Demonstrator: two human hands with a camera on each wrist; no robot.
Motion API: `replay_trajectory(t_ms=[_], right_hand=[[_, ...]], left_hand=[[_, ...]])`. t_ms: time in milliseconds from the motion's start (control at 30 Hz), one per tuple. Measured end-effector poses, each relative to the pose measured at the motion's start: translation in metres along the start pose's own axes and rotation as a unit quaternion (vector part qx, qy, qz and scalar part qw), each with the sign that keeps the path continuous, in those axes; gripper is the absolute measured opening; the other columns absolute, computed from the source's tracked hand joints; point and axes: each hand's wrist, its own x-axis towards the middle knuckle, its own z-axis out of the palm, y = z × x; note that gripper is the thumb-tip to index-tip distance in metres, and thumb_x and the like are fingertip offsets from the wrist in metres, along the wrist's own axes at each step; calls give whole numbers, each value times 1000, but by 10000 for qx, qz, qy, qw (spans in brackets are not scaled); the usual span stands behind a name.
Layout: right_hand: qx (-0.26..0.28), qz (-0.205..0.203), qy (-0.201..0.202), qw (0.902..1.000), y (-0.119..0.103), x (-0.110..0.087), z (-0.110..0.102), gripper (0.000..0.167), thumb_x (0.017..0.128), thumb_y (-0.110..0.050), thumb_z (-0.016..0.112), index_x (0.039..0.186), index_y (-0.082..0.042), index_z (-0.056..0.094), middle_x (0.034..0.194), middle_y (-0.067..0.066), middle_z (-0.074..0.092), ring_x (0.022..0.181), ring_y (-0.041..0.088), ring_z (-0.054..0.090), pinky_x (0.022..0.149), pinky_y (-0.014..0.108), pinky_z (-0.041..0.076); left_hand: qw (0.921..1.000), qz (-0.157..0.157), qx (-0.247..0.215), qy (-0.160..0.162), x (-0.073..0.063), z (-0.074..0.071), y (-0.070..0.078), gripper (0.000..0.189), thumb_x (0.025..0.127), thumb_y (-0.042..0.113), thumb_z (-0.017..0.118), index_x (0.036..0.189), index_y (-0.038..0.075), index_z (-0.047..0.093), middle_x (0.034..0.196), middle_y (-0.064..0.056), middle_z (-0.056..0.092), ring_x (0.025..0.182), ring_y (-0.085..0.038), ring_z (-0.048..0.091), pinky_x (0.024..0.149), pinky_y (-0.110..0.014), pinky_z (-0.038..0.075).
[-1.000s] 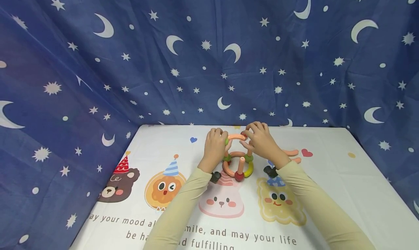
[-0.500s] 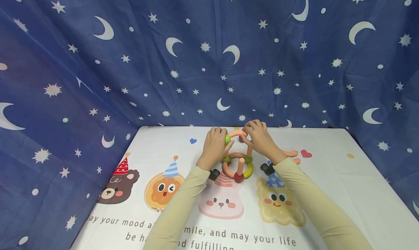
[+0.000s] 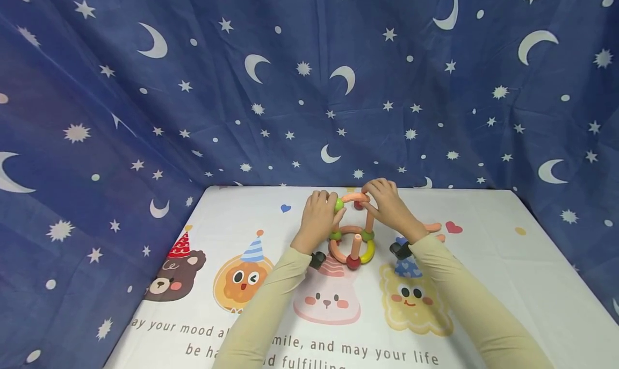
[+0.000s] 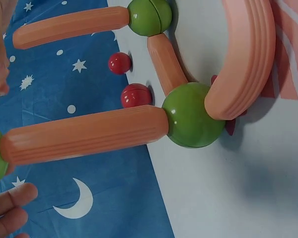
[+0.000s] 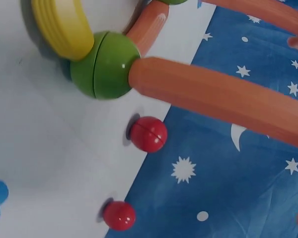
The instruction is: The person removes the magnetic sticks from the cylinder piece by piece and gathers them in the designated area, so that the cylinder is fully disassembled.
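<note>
A toy frame of ribbed sticks and balls stands between my hands in the head view. My left hand [image 3: 319, 218] holds the green ball [image 3: 339, 204] on top of the left orange upright [image 4: 84, 134]. The fingers of my right hand [image 3: 389, 208] pinch a curved orange stick [image 3: 355, 197], which runs across from the green ball. Under the right hand rises another orange upright [image 5: 218, 96], on a lower green ball [image 5: 105, 64]. The base ring has curved orange sticks [image 3: 337, 252], a curved yellow stick [image 3: 368, 252] and a front red ball [image 3: 353, 262] bearing an upright [image 3: 356, 244].
Two loose red balls [image 5: 148, 134] lie on the table behind the frame. Past my right wrist are more orange sticks [image 3: 433, 227], partly hidden by the arm. A starry blue curtain [image 3: 309, 89] hangs at the back edge of the white printed tablecloth [image 3: 508, 272].
The curved orange stick has shifted up and slightly right in my right hand. More of the green ball shows at my left fingers, while the base stays in place.
</note>
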Motion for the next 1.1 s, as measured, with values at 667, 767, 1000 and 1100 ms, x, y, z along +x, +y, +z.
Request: replay_trajectory(t_ms=[667,767,1000,1100], right_hand=[[-325,-1590,-220,9865,-2,-6,-10,28,79,-6,72,106,-7,65,92,4,65,93,23,55,85,43,40],[-500,-1755,-99,9832,-2,-6,-11,33,75,-4,74,106,-8,66,92,4,66,93,22,56,83,42,42],[-976,-1935,-129,9761,-1,-7,-13,31,74,-3,74,104,-10,67,95,3,67,95,21,58,86,40,45],[-971,-1956,-35,9759,1,-6,-11,29,73,-2,75,100,-10,67,94,3,68,94,22,57,86,40,43]], left_hand=[[9994,108,49,-316,-3,-5,-6,33,94,41,51,106,10,51,95,-8,55,90,-23,49,80,-34,43],[9991,120,-4,-411,-3,-6,-7,33,94,40,51,107,10,51,96,-8,55,91,-23,49,80,-34,43],[9979,169,-170,-596,-2,-7,-8,31,93,38,52,111,12,51,100,-7,55,93,-22,49,84,-35,43],[9975,185,-249,-637,-2,-7,-9,30,93,37,51,111,13,51,100,-6,55,94,-22,48,86,-35,43]])
